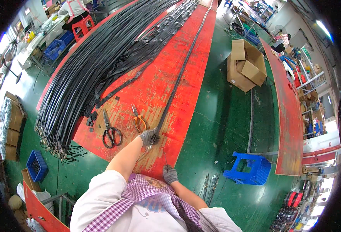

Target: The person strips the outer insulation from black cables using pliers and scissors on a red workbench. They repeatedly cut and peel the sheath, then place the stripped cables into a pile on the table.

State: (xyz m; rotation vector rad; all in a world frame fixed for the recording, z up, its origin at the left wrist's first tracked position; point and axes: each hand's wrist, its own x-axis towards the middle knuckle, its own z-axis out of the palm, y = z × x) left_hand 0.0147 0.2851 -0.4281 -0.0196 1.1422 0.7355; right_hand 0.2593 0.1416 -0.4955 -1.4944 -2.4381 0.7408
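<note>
So from where I'm standing, the person in the purple checked apron has their grey-gloved left hand closed around the near end of a long black cable. That cable stretches away up the red worktable, over on its right half. The right hand, grey glove too, is down by the table's near edge, fingers curled. There's a thin wire right above it, but honestly I can't tell if it's pinching that.

Just left of the left hand there's a pair of orange-handled pliers, then black-handled scissors, both lying with tips pointing away. Further left, a massive bundle of black cables covers that side, its ends drooping past the table's near edge. Blue plastic stool on the green floor, off to the right.
</note>
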